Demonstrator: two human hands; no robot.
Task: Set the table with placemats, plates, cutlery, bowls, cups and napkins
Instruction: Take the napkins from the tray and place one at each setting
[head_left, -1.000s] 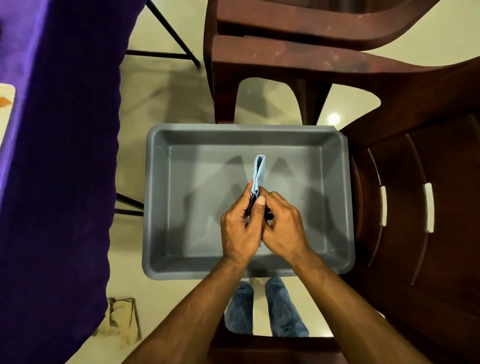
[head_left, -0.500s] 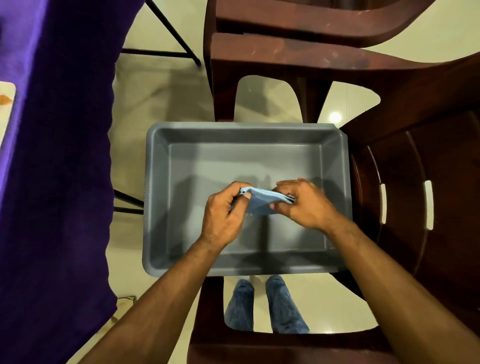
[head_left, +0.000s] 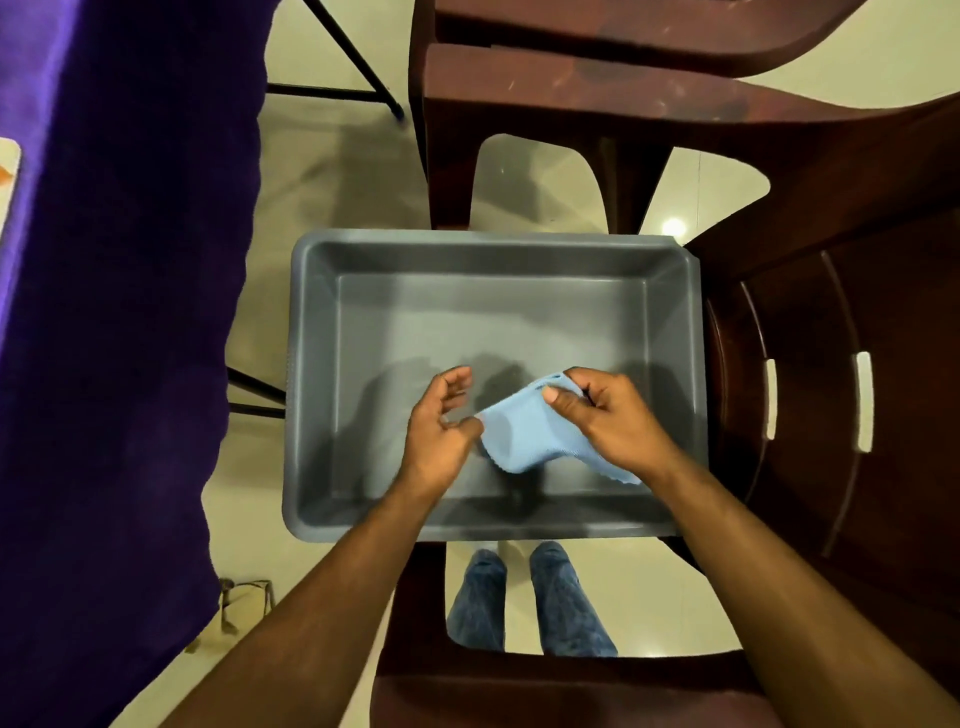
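We see our bare, sleeveless forearms (head_left: 322, 587) and faded blue denim trouser legs (head_left: 530, 603) at the frame's bottom centre.

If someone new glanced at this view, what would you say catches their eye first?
Most likely the light blue napkin, pinched by the right hand above the grey tub at the centre, which otherwise looks empty. The left hand sits just beside the cloth with its fingers spread; whether its thumb touches the edge is unclear. Next come the deep purple tablecloth filling the left side and the dark red plastic chairs around the tub.
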